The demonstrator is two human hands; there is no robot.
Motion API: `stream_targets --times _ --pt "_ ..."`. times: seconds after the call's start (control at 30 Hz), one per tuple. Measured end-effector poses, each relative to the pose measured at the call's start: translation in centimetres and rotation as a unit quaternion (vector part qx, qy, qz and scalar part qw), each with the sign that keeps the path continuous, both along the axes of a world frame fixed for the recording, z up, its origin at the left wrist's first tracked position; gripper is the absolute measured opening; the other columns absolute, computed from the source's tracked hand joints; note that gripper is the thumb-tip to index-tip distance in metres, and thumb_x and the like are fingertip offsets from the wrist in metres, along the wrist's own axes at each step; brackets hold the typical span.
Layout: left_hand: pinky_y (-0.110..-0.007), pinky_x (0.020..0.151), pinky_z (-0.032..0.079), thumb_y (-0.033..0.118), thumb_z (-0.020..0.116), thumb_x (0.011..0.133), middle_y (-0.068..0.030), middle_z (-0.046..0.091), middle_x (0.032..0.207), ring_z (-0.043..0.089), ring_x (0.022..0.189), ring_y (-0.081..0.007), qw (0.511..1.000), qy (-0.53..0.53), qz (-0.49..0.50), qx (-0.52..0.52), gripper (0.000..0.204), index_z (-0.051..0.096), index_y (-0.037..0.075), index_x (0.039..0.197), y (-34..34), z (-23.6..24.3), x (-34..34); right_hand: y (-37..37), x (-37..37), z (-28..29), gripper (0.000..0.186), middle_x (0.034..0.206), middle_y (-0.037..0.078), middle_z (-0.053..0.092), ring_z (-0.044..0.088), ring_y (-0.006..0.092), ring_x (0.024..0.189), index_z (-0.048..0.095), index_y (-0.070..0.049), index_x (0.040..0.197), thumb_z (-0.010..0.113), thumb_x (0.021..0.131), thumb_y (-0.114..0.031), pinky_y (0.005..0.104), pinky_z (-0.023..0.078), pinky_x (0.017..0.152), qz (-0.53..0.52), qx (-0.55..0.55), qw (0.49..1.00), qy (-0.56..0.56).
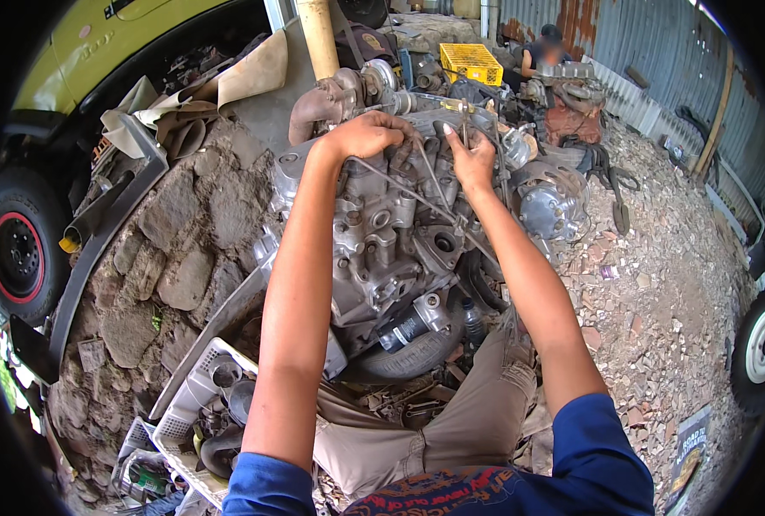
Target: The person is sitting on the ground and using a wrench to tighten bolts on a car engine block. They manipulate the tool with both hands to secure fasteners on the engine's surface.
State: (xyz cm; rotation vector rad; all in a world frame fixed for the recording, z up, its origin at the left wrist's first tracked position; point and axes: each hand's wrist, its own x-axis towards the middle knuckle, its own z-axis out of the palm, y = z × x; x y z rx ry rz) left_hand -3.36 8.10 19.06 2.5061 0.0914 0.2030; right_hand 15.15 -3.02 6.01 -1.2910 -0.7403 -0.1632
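Observation:
A large, grimy engine stands in front of me between my forearms, with thin metal pipes running across its side. My left hand reaches over its top edge with the fingers curled down; whatever they grip is hidden. To its right, my right hand is closed around a slim, upright metal tool, thumb raised along it. The tool's lower part is hidden by the hand and the engine. A rusty turbocharger sits just beyond my left hand. Low on the engine is a dark oil filter.
A white plastic crate of used parts stands at lower left, beside a stone wall. A tyre lies under the engine. Gravel covers the right side. Farther back are a yellow crate and a seated person.

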Motion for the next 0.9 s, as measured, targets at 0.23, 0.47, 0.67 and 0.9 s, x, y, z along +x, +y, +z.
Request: stream_targets --times 0.23,0.47,0.67,0.9 --pt "-0.028 0.092 0.044 0.014 0.054 0.081 -0.0062 0.070 0.103 0.059 0.098 -0.0159 0.999 -0.026 -0.012 0.025 0.036 0.069 0.003 0.112 0.3 -0.1 -0.8 -0.8 -2.5 0.9 0.034 0.090 0.007 0.071 0.062 0.0111 0.078 0.066 0.004 0.100 0.076 0.086 -0.025 0.0258 0.048 0.076 -0.018 -0.074 0.997 0.023" --pt "-0.029 0.093 0.046 0.016 0.052 0.082 -0.0086 0.071 0.104 0.062 0.098 -0.0187 1.000 -0.018 0.007 0.018 0.035 0.070 0.005 0.111 -0.8 0.4 -0.6 0.3 -0.1 -0.5 0.025 0.087 0.005 0.072 0.063 0.0105 0.077 0.069 0.000 0.096 0.076 0.085 -0.021 0.0268 0.049 0.073 0.083 0.107 0.988 0.076" --pt "-0.029 0.092 0.045 0.017 0.053 0.083 -0.0088 0.070 0.104 0.061 0.098 -0.0181 0.999 -0.035 0.009 0.031 0.036 0.069 0.004 0.112 -0.2 0.1 -0.5 0.4 -0.3 -0.4 0.025 0.087 0.003 0.071 0.061 0.0100 0.076 0.068 -0.001 0.096 0.074 0.087 -0.023 0.0262 0.047 0.074 0.057 0.031 0.996 0.059" --pt "-0.031 0.096 0.046 0.019 0.053 0.083 -0.0101 0.071 0.108 0.064 0.102 -0.0204 0.999 -0.025 0.008 0.022 0.035 0.071 0.007 0.111 -0.2 0.1 -0.3 0.2 0.1 0.0 0.030 0.088 0.000 0.067 0.058 0.0091 0.081 0.066 -0.003 0.104 0.072 0.089 -0.029 0.0259 0.045 0.075 0.132 0.035 0.980 0.144"
